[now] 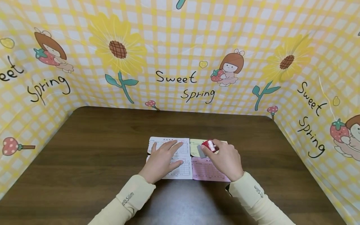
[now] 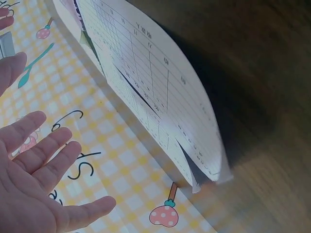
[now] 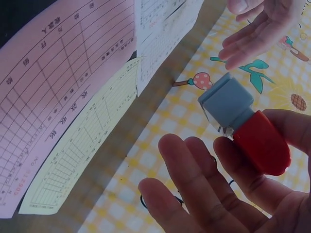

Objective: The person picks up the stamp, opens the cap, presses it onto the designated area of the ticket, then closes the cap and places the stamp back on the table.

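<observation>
Four paper form slips lie in a two-by-two block: an upper white slip, a lower white slip, a yellow slip and a pink slip. My left hand is over the white slips with its fingers spread; in the left wrist view it looks apart from the paper and holds nothing. A stamp with a red handle and grey head is pinched between thumb and index finger of my right hand, over the yellow slip. The other right fingers extend loosely, partly covering the yellow and pink slips.
Under the slips is a dark brown wooden table. A yellow checked cloth with flowers and cartoon figures rises along the back and both sides of the table.
</observation>
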Available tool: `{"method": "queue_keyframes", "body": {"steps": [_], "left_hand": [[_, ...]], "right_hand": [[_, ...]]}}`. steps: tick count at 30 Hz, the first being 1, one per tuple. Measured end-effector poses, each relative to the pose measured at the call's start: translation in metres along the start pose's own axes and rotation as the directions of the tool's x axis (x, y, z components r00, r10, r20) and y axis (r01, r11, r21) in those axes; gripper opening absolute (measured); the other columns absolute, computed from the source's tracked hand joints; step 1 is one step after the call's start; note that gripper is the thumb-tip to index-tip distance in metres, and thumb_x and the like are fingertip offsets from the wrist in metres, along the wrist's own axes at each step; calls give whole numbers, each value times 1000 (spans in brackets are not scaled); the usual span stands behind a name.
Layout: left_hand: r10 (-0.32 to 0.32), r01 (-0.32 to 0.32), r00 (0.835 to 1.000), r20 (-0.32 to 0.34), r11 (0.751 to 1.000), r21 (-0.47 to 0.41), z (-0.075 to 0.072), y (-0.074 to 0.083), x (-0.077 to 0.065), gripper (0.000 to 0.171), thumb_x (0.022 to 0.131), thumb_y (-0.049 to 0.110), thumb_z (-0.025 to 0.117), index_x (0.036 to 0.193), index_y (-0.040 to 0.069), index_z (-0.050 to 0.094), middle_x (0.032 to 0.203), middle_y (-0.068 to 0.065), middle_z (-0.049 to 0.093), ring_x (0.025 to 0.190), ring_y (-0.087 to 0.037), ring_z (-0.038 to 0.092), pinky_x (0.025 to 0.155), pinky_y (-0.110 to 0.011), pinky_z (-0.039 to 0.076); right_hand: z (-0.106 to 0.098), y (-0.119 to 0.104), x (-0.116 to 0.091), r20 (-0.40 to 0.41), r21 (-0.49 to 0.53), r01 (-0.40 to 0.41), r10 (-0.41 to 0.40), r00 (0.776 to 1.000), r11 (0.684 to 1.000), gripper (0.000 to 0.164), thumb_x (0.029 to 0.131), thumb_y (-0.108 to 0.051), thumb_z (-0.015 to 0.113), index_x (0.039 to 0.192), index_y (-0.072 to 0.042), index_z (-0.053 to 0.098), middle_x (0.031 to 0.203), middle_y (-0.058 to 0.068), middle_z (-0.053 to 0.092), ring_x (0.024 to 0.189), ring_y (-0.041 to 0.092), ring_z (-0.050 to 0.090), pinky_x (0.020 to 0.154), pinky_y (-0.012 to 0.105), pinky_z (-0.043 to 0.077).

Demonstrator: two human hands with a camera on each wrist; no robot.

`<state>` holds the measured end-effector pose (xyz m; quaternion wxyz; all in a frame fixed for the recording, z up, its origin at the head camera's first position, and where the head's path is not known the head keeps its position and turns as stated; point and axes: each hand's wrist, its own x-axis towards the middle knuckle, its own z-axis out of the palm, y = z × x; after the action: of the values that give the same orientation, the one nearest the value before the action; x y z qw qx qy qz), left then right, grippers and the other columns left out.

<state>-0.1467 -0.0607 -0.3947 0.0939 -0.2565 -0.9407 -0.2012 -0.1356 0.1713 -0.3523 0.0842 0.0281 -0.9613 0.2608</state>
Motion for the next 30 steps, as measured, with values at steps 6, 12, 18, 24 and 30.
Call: {"method": "queue_keyframes", "body": {"steps": [6, 12, 18, 24, 30], "left_hand": [[-18, 18, 1000, 1, 999, -42, 1, 2, 2, 62, 90, 33, 78, 144, 10, 57, 144, -16, 56, 135, -34, 51, 106, -76, 28], [-30, 31, 999, 11, 995, -90, 1, 4, 4, 61, 92, 34, 77, 144, 11, 56, 145, -16, 56, 135, -34, 50, 106, -76, 27], [-45, 46, 999, 13, 994, -97, 1, 6, 5, 62, 92, 35, 76, 145, 12, 56, 145, -15, 56, 135, -33, 51, 106, -76, 27], [-62, 63, 998, 9, 991, -117, 0, 8, 6, 61, 91, 35, 77, 144, 13, 56, 144, -14, 57, 134, -32, 52, 106, -77, 26], [-72, 71, 997, -2, 985, -159, -1, 10, 8, 59, 91, 35, 77, 142, 13, 58, 143, -13, 58, 133, -32, 53, 106, -77, 25]], "right_hand": [[0, 1, 1, 7, 45, -25, 25, 1000, 999, 31, 93, -39, 73, 103, -9, 74, 83, 5, 70, 70, 20, 58, 56, 33, 45], [0, 1, 2, 9, 73, -28, 28, 1000, 997, 30, 93, -40, 72, 99, -11, 73, 81, 3, 69, 71, 21, 58, 58, 34, 44], [0, 0, 1, 56, 136, -51, 44, 997, 989, 33, 93, -39, 72, 105, -9, 75, 91, 6, 71, 77, 20, 61, 62, 34, 47], [0, 0, 1, 56, 170, -41, 32, 998, 985, 32, 94, -40, 71, 102, -9, 74, 87, 4, 71, 75, 19, 62, 62, 34, 47], [0, 0, 1, 59, 173, -49, 39, 997, 984, 33, 94, -40, 71, 103, -9, 75, 92, 6, 72, 77, 20, 62, 63, 34, 47]]}}
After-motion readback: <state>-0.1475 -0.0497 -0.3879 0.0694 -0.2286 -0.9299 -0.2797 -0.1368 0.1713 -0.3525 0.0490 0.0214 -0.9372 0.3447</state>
